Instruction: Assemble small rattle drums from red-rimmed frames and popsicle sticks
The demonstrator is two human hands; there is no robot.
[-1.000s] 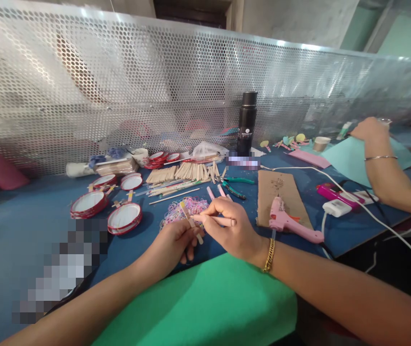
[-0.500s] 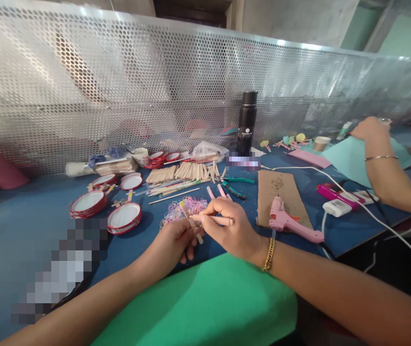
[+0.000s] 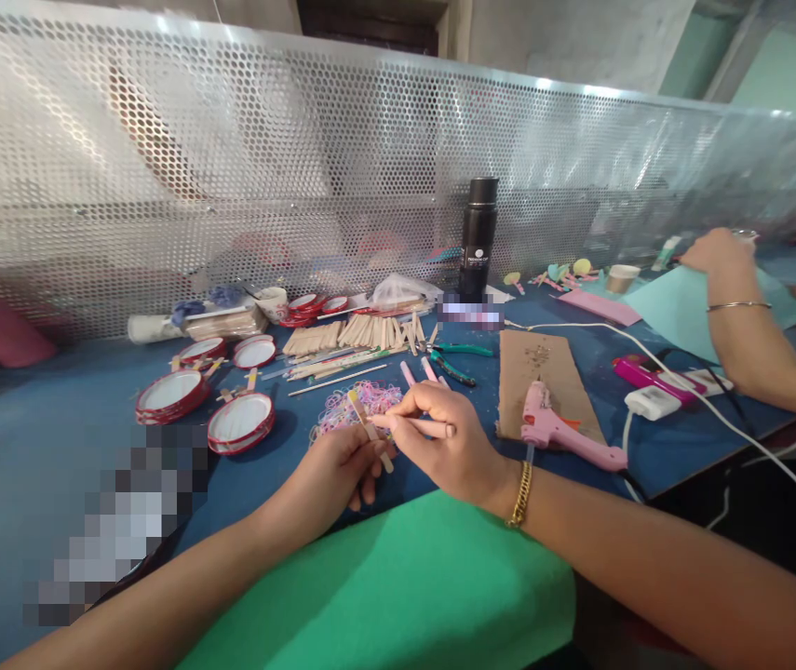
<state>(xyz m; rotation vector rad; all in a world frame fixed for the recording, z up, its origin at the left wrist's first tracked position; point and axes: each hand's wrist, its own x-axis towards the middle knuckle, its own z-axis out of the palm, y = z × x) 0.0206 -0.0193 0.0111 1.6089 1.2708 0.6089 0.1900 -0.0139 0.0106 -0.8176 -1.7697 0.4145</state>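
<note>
My left hand is closed on a wooden craft stick that points up and away from me. My right hand is closed in a pinch on a thin pink stick laid across the wooden one, so the two sticks cross just in front of me. Both hands hover over the blue table, right behind a pile of small coloured rubber bands. A green sheet lies under my forearms.
A pink glue gun rests by a cardboard piece. Red-rimmed round lids, loose wooden sticks, green pliers and a black bottle lie further back. Another person's arm works at the right. A perforated metal screen closes the back.
Almost nothing: my hands keep the same grip on the crossed sticks, with only a slight shift of the right hand's fingers.
</note>
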